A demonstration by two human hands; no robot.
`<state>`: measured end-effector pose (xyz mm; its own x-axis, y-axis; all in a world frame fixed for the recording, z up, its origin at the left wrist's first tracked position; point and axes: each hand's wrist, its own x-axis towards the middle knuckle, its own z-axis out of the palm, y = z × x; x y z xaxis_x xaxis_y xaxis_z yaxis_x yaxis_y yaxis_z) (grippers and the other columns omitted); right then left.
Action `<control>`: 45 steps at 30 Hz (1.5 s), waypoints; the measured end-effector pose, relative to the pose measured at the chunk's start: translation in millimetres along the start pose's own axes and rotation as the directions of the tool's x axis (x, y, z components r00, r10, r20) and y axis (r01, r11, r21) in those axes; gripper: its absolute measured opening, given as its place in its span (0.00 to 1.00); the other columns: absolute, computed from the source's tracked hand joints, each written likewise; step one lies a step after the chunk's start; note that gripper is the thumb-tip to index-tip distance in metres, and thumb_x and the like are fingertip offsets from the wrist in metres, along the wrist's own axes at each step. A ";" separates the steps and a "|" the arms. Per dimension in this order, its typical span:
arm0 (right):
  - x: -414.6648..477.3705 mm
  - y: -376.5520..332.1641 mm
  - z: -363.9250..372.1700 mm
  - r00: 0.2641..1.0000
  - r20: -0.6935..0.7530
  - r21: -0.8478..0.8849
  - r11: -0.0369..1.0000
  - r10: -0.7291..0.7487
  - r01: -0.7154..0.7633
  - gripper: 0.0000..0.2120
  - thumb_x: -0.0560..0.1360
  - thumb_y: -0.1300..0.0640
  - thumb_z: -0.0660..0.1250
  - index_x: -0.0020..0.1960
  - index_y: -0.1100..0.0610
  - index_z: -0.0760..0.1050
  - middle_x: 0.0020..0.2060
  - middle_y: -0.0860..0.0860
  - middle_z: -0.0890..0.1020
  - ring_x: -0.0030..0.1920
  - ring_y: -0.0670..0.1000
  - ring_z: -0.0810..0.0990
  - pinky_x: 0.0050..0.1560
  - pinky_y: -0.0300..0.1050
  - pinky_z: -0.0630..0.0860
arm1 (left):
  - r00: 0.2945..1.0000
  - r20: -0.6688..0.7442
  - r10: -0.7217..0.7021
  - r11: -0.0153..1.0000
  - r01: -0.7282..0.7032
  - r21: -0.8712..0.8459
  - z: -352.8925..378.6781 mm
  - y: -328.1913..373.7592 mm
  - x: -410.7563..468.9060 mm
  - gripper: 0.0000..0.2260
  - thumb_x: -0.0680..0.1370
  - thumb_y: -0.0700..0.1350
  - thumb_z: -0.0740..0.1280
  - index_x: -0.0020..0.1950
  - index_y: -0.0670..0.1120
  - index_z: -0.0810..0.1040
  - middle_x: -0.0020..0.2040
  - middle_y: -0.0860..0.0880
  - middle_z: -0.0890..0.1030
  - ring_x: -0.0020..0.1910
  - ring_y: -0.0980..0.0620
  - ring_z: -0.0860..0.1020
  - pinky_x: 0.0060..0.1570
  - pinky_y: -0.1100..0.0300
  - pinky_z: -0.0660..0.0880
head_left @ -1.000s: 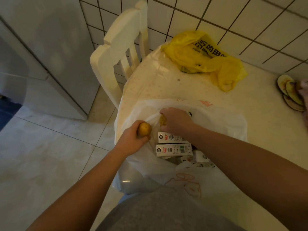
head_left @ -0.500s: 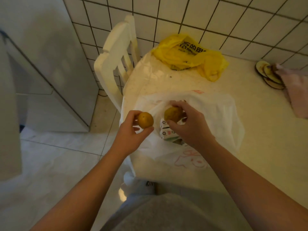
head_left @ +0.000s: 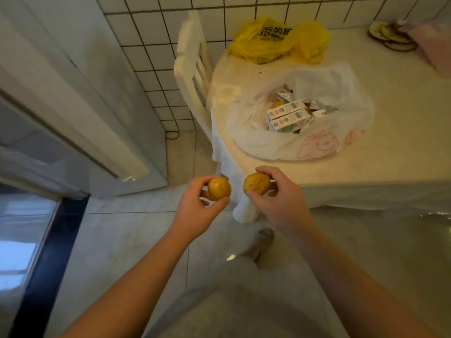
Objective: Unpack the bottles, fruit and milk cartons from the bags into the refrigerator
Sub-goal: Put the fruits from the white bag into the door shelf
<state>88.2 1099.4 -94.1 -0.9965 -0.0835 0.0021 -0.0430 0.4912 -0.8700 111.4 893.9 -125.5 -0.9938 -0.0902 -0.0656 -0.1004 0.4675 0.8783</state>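
Tiled kitchen, tabletop [head_left: 390, 106] behind carrying white bag [head_left: 329, 142] of milk cartons [head_left: 288, 118]. Left hand [head_left: 195, 203] fingers wrap one fruit [head_left: 219, 188], right hand [head_left: 275, 201] pinches second fruit [head_left: 256, 183], both over the floor. Refrigerator [head_left: 73, 106] stands off to their left, left hand nearer.

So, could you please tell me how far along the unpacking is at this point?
Done: hard to judge, as the inside of the refrigerator is not in view. In hand: the left hand grips a yellow fruit and the right hand grips a second fruit, both clear of the table. Left: several milk cartons lie in the white bag, and the contents of the yellow bag are hidden.
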 end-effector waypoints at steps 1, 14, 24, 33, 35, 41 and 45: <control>-16.3 -6.0 10.1 0.999 0.036 0.012 1.000 0.020 -0.020 0.22 0.71 0.55 0.76 0.62 0.49 0.75 0.51 0.44 0.80 0.48 0.41 0.76 0.47 0.29 0.70 | 1.000 -0.007 -0.012 1.000 0.012 0.003 -11.0 -5.5 -16.1 0.20 0.74 0.50 0.76 0.62 0.58 0.73 0.56 0.58 0.76 0.50 0.64 0.76 0.43 0.68 0.77; -87.4 -132.2 171.4 0.904 0.376 0.086 0.979 -0.204 0.185 0.24 0.72 0.50 0.76 0.65 0.44 0.73 0.53 0.42 0.78 0.52 0.41 0.77 0.52 0.34 0.75 | 0.918 -0.367 -0.152 0.987 0.119 -0.113 -190.2 -81.0 -139.4 0.21 0.74 0.47 0.76 0.63 0.53 0.73 0.56 0.56 0.78 0.48 0.60 0.80 0.45 0.63 0.78; -27.3 -268.7 300.8 0.844 0.246 0.320 0.862 -0.476 0.393 0.22 0.72 0.54 0.76 0.64 0.48 0.75 0.51 0.43 0.80 0.52 0.48 0.81 0.53 0.50 0.79 | 0.833 -0.552 0.030 0.982 -0.128 -0.140 -375.3 -108.7 -76.0 0.21 0.74 0.38 0.75 0.63 0.49 0.71 0.56 0.50 0.79 0.52 0.54 0.81 0.46 0.64 0.79; 75.8 -366.2 374.8 0.887 -0.125 0.251 0.851 -0.444 0.461 0.21 0.72 0.54 0.76 0.63 0.49 0.75 0.52 0.43 0.80 0.52 0.49 0.81 0.53 0.48 0.80 | 0.877 -0.369 0.307 0.930 -0.359 -0.078 -507.8 -104.7 86.2 0.23 0.70 0.49 0.75 0.61 0.54 0.71 0.58 0.49 0.79 0.54 0.50 0.81 0.48 0.57 0.81; 95.0 -379.1 379.0 0.890 -0.192 0.202 0.871 -0.413 0.448 0.21 0.72 0.54 0.76 0.62 0.48 0.75 0.52 0.43 0.80 0.52 0.48 0.81 0.52 0.47 0.80 | 0.888 -0.307 0.342 0.925 -0.375 -0.053 -520.8 -93.6 121.0 0.22 0.70 0.49 0.76 0.61 0.55 0.72 0.57 0.51 0.79 0.53 0.51 0.82 0.48 0.59 0.80; 150.7 -391.8 381.8 0.932 -0.282 0.003 0.971 -0.229 0.240 0.22 0.70 0.51 0.77 0.61 0.47 0.72 0.50 0.40 0.78 0.50 0.41 0.78 0.46 0.35 0.75 | 0.949 -0.047 0.312 0.946 -0.306 0.104 -531.7 -59.0 209.0 0.22 0.72 0.52 0.77 0.61 0.54 0.71 0.53 0.57 0.77 0.46 0.58 0.79 0.41 0.65 0.74; 181.3 -388.3 382.6 0.975 -0.182 -0.166 0.981 -0.127 0.097 0.22 0.71 0.54 0.75 0.61 0.50 0.70 0.50 0.47 0.78 0.48 0.48 0.78 0.43 0.40 0.73 | 0.959 0.125 0.253 0.910 -0.280 0.307 -530.3 -54.7 248.9 0.21 0.71 0.56 0.75 0.60 0.57 0.71 0.54 0.54 0.77 0.46 0.53 0.78 0.39 0.58 0.72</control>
<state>-48.4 561.7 55.4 -0.9792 0.0139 0.2024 -0.1508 0.6175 -0.7720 -104.8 379.5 61.3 -0.9848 0.1415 0.1004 0.1721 0.7202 0.6721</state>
